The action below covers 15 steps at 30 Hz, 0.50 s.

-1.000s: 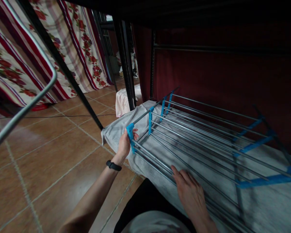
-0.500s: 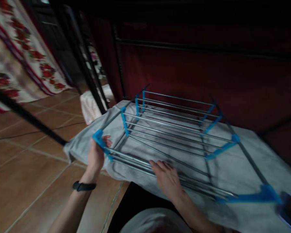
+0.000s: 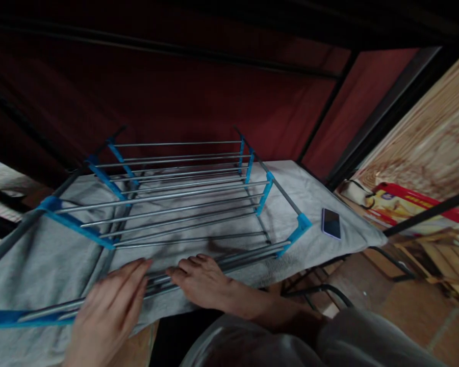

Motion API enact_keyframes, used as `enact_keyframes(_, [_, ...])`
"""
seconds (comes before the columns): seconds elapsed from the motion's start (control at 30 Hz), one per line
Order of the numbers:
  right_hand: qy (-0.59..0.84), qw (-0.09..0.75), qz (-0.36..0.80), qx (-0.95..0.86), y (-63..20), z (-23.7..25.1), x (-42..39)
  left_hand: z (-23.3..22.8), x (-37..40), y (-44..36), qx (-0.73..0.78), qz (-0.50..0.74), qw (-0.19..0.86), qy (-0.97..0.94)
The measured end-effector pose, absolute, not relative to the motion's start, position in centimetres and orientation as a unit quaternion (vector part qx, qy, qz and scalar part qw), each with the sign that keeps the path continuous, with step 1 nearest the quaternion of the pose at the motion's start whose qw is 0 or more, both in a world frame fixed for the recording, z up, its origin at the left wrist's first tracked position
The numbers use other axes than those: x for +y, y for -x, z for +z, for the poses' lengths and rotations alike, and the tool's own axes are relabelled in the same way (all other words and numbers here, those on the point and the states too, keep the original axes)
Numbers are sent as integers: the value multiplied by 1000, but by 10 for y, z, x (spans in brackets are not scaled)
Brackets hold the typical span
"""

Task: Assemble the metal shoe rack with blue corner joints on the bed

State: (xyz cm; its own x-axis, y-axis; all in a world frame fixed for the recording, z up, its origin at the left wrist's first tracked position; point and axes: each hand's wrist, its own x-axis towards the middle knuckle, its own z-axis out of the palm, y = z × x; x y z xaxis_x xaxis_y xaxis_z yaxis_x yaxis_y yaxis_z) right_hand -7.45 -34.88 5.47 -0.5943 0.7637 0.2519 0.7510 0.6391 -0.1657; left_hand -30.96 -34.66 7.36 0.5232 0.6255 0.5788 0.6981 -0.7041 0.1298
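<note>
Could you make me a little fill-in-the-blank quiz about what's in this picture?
1. Both hands rest on the near rods of a folded metal rack with ____ plastic joints.
2. The rack lies on a ____ cloth.
3. The phone lies to the ____ of the rack.

Missing words: blue; grey; right

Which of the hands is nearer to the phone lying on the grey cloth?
The right hand. It rests on the rack's front rods, on the side toward the phone. The left hand lies on the rods further left, farther from it.
</note>
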Motion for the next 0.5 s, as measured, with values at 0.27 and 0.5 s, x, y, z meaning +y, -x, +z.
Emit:
enact_keyframes(0.27, [420,169,20,-892,67,54,-350,48,-319,295,-323,-232,26,917])
enact_keyframes(0.5, [455,429,5,-780,-3,47,-414,52,-318,300,-346,-255,-2,903])
